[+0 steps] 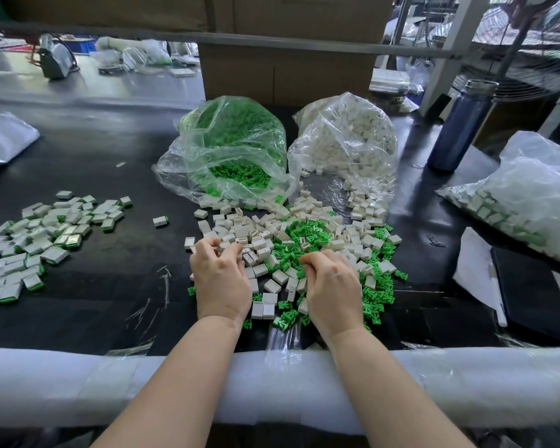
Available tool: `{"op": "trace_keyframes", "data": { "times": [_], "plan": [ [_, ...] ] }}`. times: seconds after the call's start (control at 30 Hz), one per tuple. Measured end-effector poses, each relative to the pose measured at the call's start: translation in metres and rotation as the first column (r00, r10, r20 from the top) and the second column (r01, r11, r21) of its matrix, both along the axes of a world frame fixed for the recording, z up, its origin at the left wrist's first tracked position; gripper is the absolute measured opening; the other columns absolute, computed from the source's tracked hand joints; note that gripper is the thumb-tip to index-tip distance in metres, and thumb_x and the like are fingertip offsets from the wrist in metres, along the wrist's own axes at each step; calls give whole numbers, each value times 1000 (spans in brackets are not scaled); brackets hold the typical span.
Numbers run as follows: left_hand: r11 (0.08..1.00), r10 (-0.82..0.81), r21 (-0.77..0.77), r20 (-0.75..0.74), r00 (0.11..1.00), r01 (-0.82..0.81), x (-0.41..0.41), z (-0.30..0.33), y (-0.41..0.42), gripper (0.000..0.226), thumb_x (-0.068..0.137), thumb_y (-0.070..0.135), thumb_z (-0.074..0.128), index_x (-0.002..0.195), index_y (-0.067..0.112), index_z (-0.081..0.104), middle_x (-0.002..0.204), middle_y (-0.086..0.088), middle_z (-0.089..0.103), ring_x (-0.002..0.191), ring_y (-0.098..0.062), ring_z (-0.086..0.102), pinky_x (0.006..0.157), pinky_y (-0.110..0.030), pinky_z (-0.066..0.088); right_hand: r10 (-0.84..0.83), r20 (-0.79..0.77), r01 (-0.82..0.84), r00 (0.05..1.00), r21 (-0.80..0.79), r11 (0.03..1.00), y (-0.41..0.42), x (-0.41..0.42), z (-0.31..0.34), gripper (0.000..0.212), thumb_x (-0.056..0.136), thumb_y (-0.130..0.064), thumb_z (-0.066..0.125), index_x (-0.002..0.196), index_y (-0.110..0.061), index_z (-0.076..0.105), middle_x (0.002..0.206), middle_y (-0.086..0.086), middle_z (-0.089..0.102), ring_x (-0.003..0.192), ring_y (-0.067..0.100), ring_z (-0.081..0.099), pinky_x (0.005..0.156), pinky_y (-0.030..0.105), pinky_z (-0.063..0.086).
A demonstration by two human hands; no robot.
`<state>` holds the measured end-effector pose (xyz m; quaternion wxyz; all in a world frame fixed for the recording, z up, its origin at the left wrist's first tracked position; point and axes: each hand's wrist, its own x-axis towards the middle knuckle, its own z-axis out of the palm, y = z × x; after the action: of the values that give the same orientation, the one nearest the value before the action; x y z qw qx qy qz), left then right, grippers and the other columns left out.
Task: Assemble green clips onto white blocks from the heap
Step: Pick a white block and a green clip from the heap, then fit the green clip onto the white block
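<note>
We keep the mixed heap point(291, 250) between our 2 hands, left hand point(220, 276) curled among white blocks point(259, 244), right hand point(330, 286) curled over green clips point(307, 234), though we cannot tell whether either grips a piece.

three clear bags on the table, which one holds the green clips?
The bag of green clips, the left of the two open bags behind the heap. The bag beside it holds white blocks; the far-right bag holds assembled white-and-green pieces.
</note>
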<state>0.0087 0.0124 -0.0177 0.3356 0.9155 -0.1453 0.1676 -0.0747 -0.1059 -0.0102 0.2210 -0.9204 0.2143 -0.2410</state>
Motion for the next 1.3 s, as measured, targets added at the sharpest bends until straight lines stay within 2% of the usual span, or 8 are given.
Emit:
{"op": "trace_keyframes", "data": {
  "times": [0.17,0.37,0.53,0.6,0.73,0.93,1.17,1.3],
  "plan": [
    [1000,-4,24,-5,1000,4,-1,0,-1,23,89,9,57,109,8,66,125,-17,38,112,-32,35,97,-31,32,-95,-24,93,995,-54,994,-3,-1,0,21,95,-22,49,108,-21,66,107,-3,59,104,18,48,87,30,25],
    [1000,-24,-8,32,999,24,-5,4,-2,20,81,14,69,101,13,67,119,-15,44,112,-32,36,95,-39,31,-67,-60,62,996,-85,995,0,-1,1,18,91,-35,55,95,-26,71,102,-8,56,100,15,46,84,30,18],
    [954,-269,-118,76,960,276,-8,10,-2,22,83,8,65,105,9,66,102,-8,61,100,-26,52,87,-22,34,-56,-30,52,998,-106,993,1,0,1,20,89,-39,56,91,-24,71,99,-7,57,97,15,47,78,29,15],
    [925,-338,-155,73,938,346,-11,12,-3,24,84,6,64,107,7,65,99,-8,62,90,-20,56,82,-19,40,-55,-57,48,997,-125,991,2,0,1,23,88,-42,56,93,-25,70,102,-7,57,100,15,47,80,30,15],
    [881,-436,-180,55,898,438,-14,13,-5,26,84,2,64,110,5,66,96,-6,62,80,-10,55,77,-1,37,-39,-102,27,994,-114,993,1,0,1,19,90,-38,55,99,-27,67,107,-8,56,106,15,46,86,30,17],
    [858,-482,-200,2,876,472,-14,11,-4,24,84,8,64,108,8,65,98,-1,64,87,-14,59,85,-28,51,-32,-67,26,997,-93,995,1,1,1,13,95,-26,47,98,-23,60,102,-6,61,101,17,49,83,30,21],
    [845,-508,-189,7,861,500,-14,10,-4,24,84,13,64,108,11,65,99,1,66,87,-10,59,85,-23,50,-14,3,14,1000,-16,1000,1,2,2,12,95,-15,48,100,-17,59,94,1,65,92,21,53,78,29,25],
    [842,-516,-180,10,857,509,-15,10,-3,25,84,14,65,109,12,65,97,6,62,88,-9,58,85,-20,48,-3,6,3,1000,-18,1000,1,0,1,14,94,-18,51,101,-17,63,99,-1,66,95,20,55,84,30,31]
  ]
}}
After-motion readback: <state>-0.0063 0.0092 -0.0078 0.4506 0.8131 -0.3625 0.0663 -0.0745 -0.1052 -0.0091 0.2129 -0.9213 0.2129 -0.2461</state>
